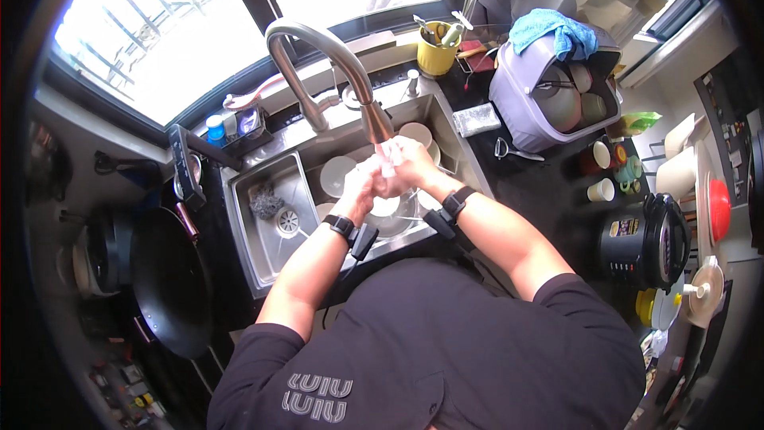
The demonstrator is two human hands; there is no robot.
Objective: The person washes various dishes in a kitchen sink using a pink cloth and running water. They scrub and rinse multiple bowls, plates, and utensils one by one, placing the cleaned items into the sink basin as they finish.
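Observation:
My left hand and my right hand are close together under the spray head of a brushed metal faucet. Between the fingers is something pale and wet-looking, too blurred to tell whether it is a cloth, a dish or just water. Both hands are above the larger basin of a stainless steel sink. A pale round dish lies in that basin left of my hands. White bowls sit behind my right hand, and more dishes are partly hidden below my hands.
A scouring pad lies in the small left basin. Right of the sink stand a lilac dish box with dishes inside, a peeler and an electric cooker. A yellow utensil holder stands behind; a large black wok is at left.

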